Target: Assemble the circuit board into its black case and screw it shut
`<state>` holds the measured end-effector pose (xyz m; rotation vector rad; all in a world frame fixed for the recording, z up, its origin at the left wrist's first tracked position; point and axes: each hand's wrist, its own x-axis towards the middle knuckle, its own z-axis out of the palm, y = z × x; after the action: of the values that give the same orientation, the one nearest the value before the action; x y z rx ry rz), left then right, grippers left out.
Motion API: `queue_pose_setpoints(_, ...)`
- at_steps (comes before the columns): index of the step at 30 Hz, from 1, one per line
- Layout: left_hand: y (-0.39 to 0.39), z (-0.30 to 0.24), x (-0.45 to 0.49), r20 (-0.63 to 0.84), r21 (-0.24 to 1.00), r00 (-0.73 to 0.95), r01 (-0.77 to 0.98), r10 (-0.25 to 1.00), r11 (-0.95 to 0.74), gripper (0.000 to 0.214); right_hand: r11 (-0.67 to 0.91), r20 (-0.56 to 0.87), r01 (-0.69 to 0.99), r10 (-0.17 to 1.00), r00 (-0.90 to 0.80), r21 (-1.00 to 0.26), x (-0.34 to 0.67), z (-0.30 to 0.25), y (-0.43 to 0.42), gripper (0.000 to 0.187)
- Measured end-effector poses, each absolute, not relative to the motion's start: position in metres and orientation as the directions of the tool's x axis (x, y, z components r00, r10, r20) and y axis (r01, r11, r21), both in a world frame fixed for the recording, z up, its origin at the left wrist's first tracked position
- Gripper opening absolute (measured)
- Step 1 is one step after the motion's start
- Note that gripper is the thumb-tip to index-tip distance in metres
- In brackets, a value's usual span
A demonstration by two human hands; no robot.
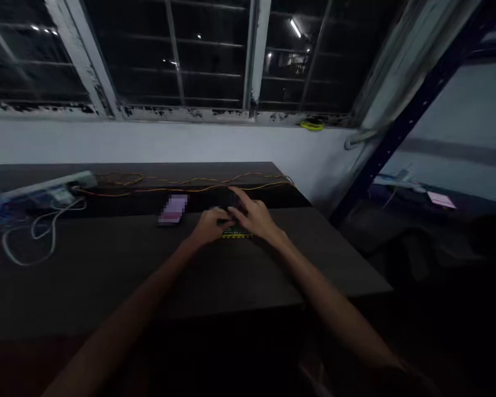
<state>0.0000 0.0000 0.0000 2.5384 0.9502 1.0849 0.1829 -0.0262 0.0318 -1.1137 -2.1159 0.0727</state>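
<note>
A small flat green thing with a yellow-and-black striped front edge lies on the dark table between my hands; its kind is too dim to tell. My left hand is closed at its left end, the thumb reaching across its top and the fingers bent. At its right side is my right hand, index finger stretched away from me and thumb pointing left, apart from each other. Something dark shows between that thumb and index finger, too unclear to name. The fingertips of both hands nearly meet above the green thing.
A phone-like object, pixelated, lies left of my hands. Orange twisted wire runs along the back of the table. At the left are a white power strip and a looped white cable. A yellow ring-shaped item sits on the windowsill.
</note>
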Motion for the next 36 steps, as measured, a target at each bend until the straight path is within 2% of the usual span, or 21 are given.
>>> queue_pose_setpoints(10, 0.000, -0.002, -0.001, 0.538, 0.453, 0.514, 0.492, 0.668, -0.743, 0.011, 0.672, 0.619, 0.613, 0.703, -0.350, -0.416, 0.184, 0.033, -0.025, 0.050)
queue_pose_setpoints(18, -0.001, 0.000, 0.003, 0.524, 0.479, 0.517, 0.479, 0.677, -0.736, 0.008, 0.649, 0.558, 0.512, 0.755, -0.343, -0.563, 0.190, 0.035, -0.022, 0.051)
queue_pose_setpoints(24, 0.001, -0.004, 0.002, 0.539, 0.488, 0.486, 0.486, 0.688, -0.725, 0.006, 0.620, 0.588, 0.618, 0.753, -0.296, -0.483, 0.187, 0.038, -0.023, 0.051)
queue_pose_setpoints(31, 0.000, -0.003, 0.004, 0.516, 0.510, 0.528, 0.444, 0.675, -0.737, 0.008, 0.615, 0.543, 0.587, 0.775, -0.325, -0.527, 0.192, 0.041, -0.025, 0.052)
queue_pose_setpoints(36, 0.000, -0.001, 0.003, 0.492, 0.526, 0.544, 0.437, 0.680, -0.730, 0.011, 0.625, 0.545, 0.650, 0.755, -0.364, -0.431, 0.192, 0.044, -0.030, 0.057)
